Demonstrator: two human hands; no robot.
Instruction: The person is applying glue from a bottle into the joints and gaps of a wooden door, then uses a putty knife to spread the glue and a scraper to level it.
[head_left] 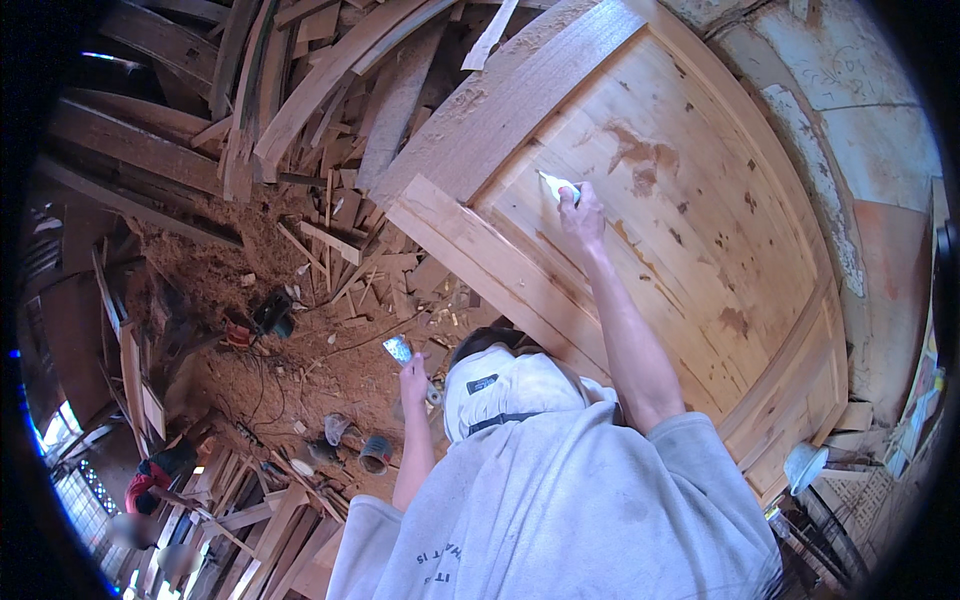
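Observation:
A framed wooden panel [700,270], marked with brown patches and streaks, lies on the right. Over its left part, my right hand [582,215] is closed around a small white bottle [563,188] with a thin pointed nozzle. The nozzle tip is close to the panel; whether it touches I cannot tell. Lower left, off the panel's edge, my left hand [413,378] grips a putty knife [397,348] by its handle, with the broad blade up and away from the wood.
Wood offcuts [340,130] heap up at the far left. On the sawdust-covered floor [290,380] sit a power tool [275,315] with a cable and a bucket [375,455]. Another person [155,480] in red is at lower left. A pale bowl-shaped thing [805,465] is beside the panel.

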